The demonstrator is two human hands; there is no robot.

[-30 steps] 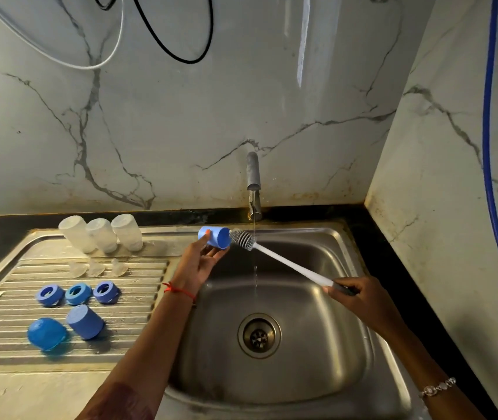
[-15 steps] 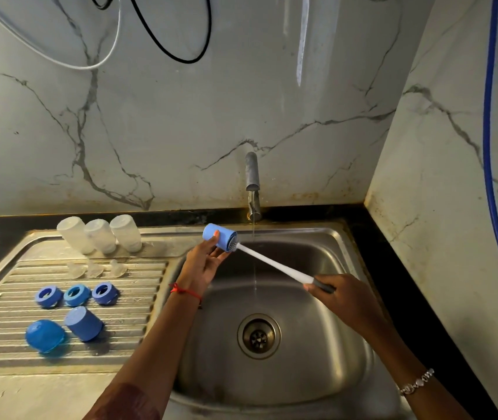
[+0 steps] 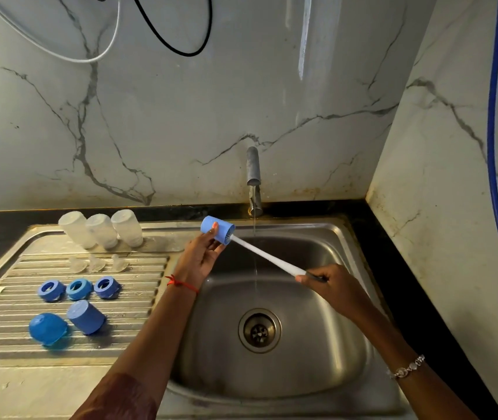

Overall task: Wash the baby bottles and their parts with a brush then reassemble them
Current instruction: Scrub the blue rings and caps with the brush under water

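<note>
My left hand (image 3: pixel 200 256) grips a blue bottle cap (image 3: pixel 217 229) on its side above the sink's left rim. My right hand (image 3: pixel 331 286) holds the handle end of a white bottle brush (image 3: pixel 267 257); its bristle head sits inside the cap's open mouth. On the draining board stand three clear bottles (image 3: pixel 102 228) upside down, three clear teats (image 3: pixel 96 263), three blue collar rings (image 3: pixel 78 288), a second blue cap (image 3: pixel 86 317) and a round blue cap (image 3: pixel 47 328).
A thin stream of water falls from the wall tap (image 3: pixel 254 183) into the steel sink (image 3: pixel 326 344), just right of the cap. The drain (image 3: pixel 259 330) lies below. Marble walls close in behind and at the right; cables hang above.
The brush head, outside the cap a second ago, has gone into the cap's mouth. My right hand has moved left and slightly lower; the cap tilted a little.
</note>
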